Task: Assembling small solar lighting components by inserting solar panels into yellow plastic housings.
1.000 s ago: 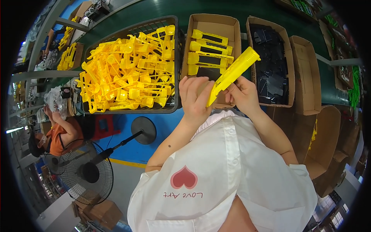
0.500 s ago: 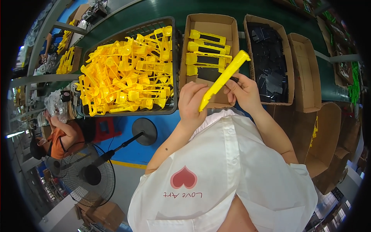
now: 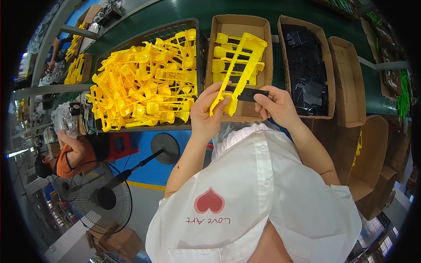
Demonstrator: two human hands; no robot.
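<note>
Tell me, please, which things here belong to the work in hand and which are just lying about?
In use: yellow plastic piece, black strip, left hand, right hand, box of yellow pieces, box of black parts.
Lying about: floor fan, empty cardboard box.

A factory assembly line: a green workbench [image 3: 280,13] carries cardboard boxes [image 3: 267,57] and a crate of yellow plastic parts [image 3: 144,83], upper frame; floor fan [image 3: 103,199] lower left.

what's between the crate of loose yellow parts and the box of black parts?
In the head view, one open cardboard box with yellow pieces laid in rows sits between the yellow parts crate and the black parts box. The held yellow part overlaps it.
</note>
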